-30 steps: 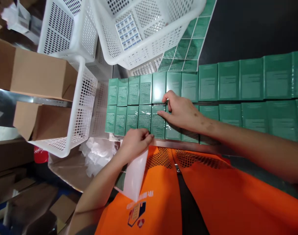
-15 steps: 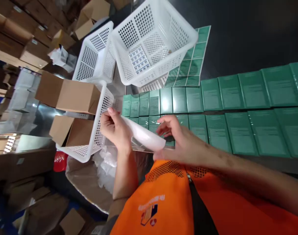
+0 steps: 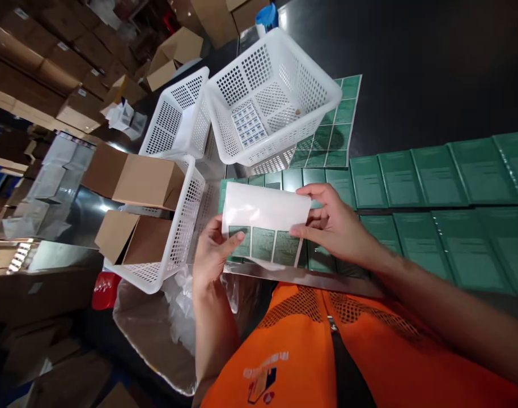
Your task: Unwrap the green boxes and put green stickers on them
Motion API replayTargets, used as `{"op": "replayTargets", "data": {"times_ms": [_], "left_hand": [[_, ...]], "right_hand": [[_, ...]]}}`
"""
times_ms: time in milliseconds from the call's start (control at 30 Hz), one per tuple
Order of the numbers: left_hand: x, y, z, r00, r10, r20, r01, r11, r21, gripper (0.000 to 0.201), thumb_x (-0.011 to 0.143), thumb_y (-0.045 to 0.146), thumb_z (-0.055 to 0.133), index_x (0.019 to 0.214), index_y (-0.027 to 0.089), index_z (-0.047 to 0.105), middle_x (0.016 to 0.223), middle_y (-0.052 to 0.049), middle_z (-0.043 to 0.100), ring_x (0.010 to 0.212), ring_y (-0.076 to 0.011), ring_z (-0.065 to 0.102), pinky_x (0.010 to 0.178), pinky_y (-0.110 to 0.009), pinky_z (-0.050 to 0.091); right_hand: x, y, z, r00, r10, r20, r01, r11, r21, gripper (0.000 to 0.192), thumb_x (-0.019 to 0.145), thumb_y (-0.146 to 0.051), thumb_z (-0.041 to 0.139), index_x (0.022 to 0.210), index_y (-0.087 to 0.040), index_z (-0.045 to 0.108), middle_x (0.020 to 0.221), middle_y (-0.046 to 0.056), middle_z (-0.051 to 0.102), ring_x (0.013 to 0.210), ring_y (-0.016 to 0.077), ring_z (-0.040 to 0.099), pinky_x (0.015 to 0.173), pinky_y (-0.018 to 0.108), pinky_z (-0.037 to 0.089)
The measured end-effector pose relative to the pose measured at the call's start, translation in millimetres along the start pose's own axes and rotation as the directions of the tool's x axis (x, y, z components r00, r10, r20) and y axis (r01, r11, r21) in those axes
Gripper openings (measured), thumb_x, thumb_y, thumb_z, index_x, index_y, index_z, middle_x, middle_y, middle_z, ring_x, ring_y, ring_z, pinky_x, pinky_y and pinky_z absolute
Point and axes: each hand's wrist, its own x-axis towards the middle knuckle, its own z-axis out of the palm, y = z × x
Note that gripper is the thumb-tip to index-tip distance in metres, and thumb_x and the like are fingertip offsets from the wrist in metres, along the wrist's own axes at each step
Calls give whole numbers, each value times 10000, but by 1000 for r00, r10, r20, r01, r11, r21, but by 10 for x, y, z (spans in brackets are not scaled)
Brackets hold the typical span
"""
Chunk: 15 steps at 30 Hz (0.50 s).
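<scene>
Between my two hands is a sheet of green stickers [image 3: 263, 245] with its white backing folded over the top. My left hand [image 3: 212, 249] pinches its left edge, thumb resting on a green label. My right hand [image 3: 333, 224] grips the right edge between thumb and fingers. Beneath the sheet, two rows of green shrink-wrapped boxes [image 3: 429, 177] run along the table to the right; the sheet and my hands hide part of the rows. Another green sticker sheet [image 3: 342, 122] lies on the table, partly under a white basket.
A white plastic basket [image 3: 280, 122] holds a small sheet with blue printing [image 3: 248, 124]. Two more stand left: one basket [image 3: 169, 124] behind, one nearer basket [image 3: 180, 241] carrying open cardboard boxes [image 3: 146, 181]. Below left, a lined bin [image 3: 151, 334] contains clear plastic. The dark table [image 3: 412, 73] extends right.
The sheet has turned from a narrow, tilted roll to facing me, showing its green labels. My right hand has taken hold of its right edge. The view has shifted slightly.
</scene>
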Motion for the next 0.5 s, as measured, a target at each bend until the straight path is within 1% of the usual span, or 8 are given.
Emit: {"op": "replayTargets", "data": {"times_ms": [67,133,167,233,333,433,467,500], "left_hand": [[-31,-6,-1,1000,13,-6,-13,998,-54,369,648,253,875,969,210,699,954,-36,720,854,-188,662,760,-277,547],[-29,-26,-2,995,62,-73,-66,996,-61,289,683,297,866,910,202,714,887,-22,725,792,-160,652,728,-257,540],[-21,-39,-6,991,82,-103,-87,995,-43,265,702,329,858,884,196,719,852,-17,721,759,-148,640,702,-247,530],[-6,-66,-25,984,122,-130,-120,993,24,265,725,394,846,836,186,725,790,-11,705,705,-134,609,643,-234,501],[3,-97,-74,984,154,-91,-139,979,149,320,753,486,812,781,178,728,716,-7,662,660,-133,561,581,-237,446],[6,-120,-131,985,166,-50,-143,942,304,371,802,531,754,701,178,698,611,12,580,588,-122,501,540,-246,387],[13,-126,-146,983,178,-50,-150,925,349,372,815,532,743,700,182,689,609,14,575,590,-125,507,555,-253,394],[25,-131,-159,976,209,-58,-172,909,380,348,816,526,744,745,189,694,665,5,611,638,-137,547,598,-263,423]], "right_hand": [[-5,-19,12,1000,-5,-26,5,1000,-26,675,737,-344,807,1299,-304,434,1291,92,540,859,195,698,606,292,619],[-24,-35,32,999,-19,-43,18,1000,-17,771,710,-365,837,1352,-314,413,1343,106,512,937,217,687,631,307,636],[-34,-42,39,999,-29,-40,28,1000,-12,805,696,-364,851,1368,-320,411,1330,101,518,958,221,681,653,315,642],[-47,-50,42,998,-52,-17,52,998,-32,782,703,-357,852,1373,-321,450,1197,70,578,928,209,674,675,318,638],[-41,-65,15,995,-95,9,95,983,-155,572,757,-361,814,1283,-289,602,933,25,615,767,169,647,635,299,596],[-19,-97,-20,984,-178,-7,167,940,-298,278,768,-348,802,1017,-246,734,861,25,620,702,150,620,586,281,535],[-13,-111,-26,978,-208,-15,191,924,-333,190,775,-338,793,927,-237,744,848,26,623,695,146,615,577,276,516],[-9,-125,-27,972,-233,-23,209,911,-355,125,788,-326,779,862,-232,742,834,26,627,686,142,609,576,274,502]]}}
